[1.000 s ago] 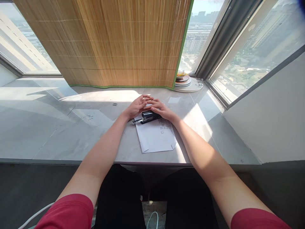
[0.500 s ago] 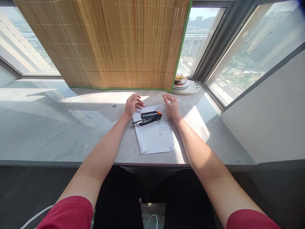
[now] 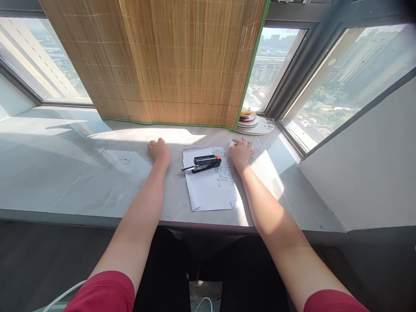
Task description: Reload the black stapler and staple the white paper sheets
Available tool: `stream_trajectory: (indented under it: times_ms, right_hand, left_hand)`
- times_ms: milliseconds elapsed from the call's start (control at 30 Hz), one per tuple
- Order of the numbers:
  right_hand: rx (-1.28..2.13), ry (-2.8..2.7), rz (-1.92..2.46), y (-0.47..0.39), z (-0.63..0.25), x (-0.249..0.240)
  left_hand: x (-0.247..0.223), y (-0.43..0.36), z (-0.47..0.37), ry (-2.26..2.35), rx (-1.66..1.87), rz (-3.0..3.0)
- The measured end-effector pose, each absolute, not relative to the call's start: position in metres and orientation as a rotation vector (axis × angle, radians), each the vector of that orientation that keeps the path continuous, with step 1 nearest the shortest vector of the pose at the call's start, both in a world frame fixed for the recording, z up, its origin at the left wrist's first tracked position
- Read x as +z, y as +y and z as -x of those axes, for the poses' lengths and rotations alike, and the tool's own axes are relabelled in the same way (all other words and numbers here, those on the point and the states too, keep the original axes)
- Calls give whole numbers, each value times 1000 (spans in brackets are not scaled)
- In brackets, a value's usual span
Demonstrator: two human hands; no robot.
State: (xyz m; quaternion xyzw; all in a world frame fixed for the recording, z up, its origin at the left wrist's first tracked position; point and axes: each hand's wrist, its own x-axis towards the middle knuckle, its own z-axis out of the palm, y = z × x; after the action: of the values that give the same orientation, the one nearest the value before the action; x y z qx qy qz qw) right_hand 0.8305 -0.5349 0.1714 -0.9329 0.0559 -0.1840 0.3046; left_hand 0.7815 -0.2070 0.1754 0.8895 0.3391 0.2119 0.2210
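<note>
A black stapler (image 3: pixel 206 164) with an orange end lies on a white sheet of paper (image 3: pixel 211 195), its silver base swung out from the upper body. Rows of staples (image 3: pixel 225 173) cover the paper's right side. My left hand (image 3: pixel 160 150) rests on the sill left of the paper, fingers curled down; it covers the spot where small dark staple strips lay, and what is under its fingertips is hidden. My right hand (image 3: pixel 241 152) lies palm down just right of the paper, fingers spread, near a small bright patch.
Loose staples (image 3: pixel 125 160) are scattered on the sill (image 3: pixel 78 186) to the left. A bamboo blind (image 3: pixel 162 65) hangs down behind. Stacked plates (image 3: pixel 249 120) stand in the back right corner by the window. The sill's front edge runs above my legs.
My left hand has moved left, away from the paper and onto the strips, its fingers now curled. My right hand has shifted slightly right and turned palm down. The stapler stays on the paper.
</note>
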Motion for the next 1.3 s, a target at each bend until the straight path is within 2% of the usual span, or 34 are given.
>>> stream_trajectory:
  times_ms: [100, 233, 333, 600, 967, 1300]
  right_hand:
    - [-474, -272, 2181, -527, -827, 178]
    - [13, -1001, 1818, -517, -816, 187]
    - [237, -1221, 1769, -517, -810, 192]
    - [225, -1074, 1989, -514, -803, 193]
    - [-246, -637, 1971, -513, -818, 179]
    - [-229, -559, 2091, -512, -821, 178]
  left_hand:
    - [175, -211, -784, 851, 577, -2520]
    - [173, -216, -788, 780, 579, -2567]
    - [169, -216, -792, 723, 647, -2512]
    - [161, -222, -801, 408, 798, -2343]
    - [177, -252, -798, -274, 617, -2127]
    - [174, -256, -800, -473, 556, -2142]
